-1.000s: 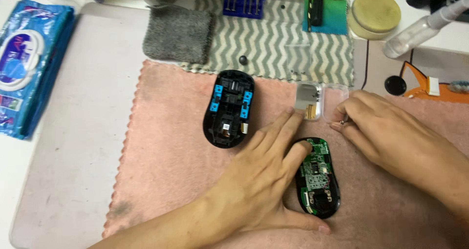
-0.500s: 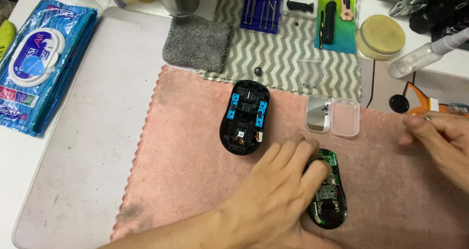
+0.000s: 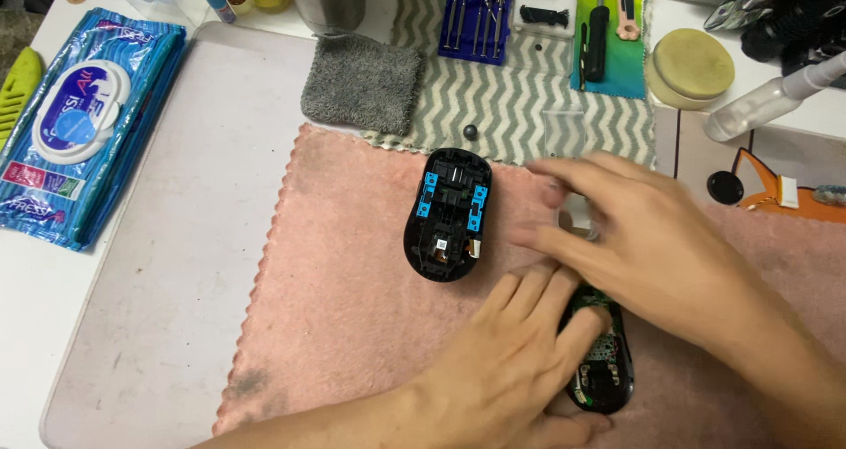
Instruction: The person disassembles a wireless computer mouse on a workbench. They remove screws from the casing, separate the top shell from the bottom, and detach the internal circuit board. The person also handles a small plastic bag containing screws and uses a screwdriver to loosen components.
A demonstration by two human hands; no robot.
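Left hand (image 3: 520,361) flat, fingers together, pressing down on green circuit-board half of mouse (image 3: 604,374) on pink towel (image 3: 352,317) at lower right. Right hand (image 3: 634,237) blurred, fingers spread and loose, hovering just above small clear case (image 3: 577,215), gripping nothing visible. Black mouse shell (image 3: 447,213) lying open-side up, just left of both hands. Board probably light, stiff, fragile; best held by outer plastic edges, never by components.
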